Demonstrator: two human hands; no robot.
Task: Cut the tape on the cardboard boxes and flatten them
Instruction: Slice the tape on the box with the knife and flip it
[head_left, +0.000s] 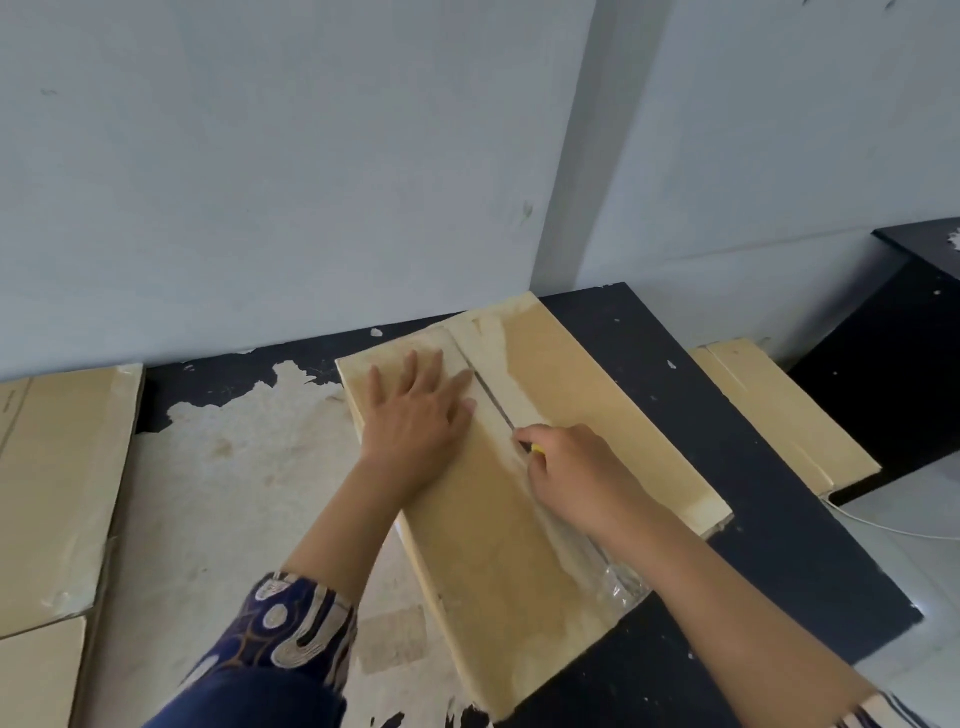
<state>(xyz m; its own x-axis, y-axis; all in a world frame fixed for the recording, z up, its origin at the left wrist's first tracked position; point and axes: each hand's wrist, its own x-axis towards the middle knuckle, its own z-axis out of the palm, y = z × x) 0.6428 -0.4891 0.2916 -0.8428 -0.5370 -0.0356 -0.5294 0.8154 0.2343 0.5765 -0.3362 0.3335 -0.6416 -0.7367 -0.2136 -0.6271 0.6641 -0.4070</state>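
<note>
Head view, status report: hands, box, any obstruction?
Left hand flat on box. Right hand grips yellow cutter at taped seam, partly slit. Nothing in the way.

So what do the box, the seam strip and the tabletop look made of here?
Box: plain brown cardboard, matte, with folded flaps meeting at a centre seam.
Tape: clear glossy plastic film, seemingly; it glints and crinkles at the near end.
Tabletop: probably board under a thin black coating; the coating has peeled off in patches, baring a pale, rough layer.
</note>
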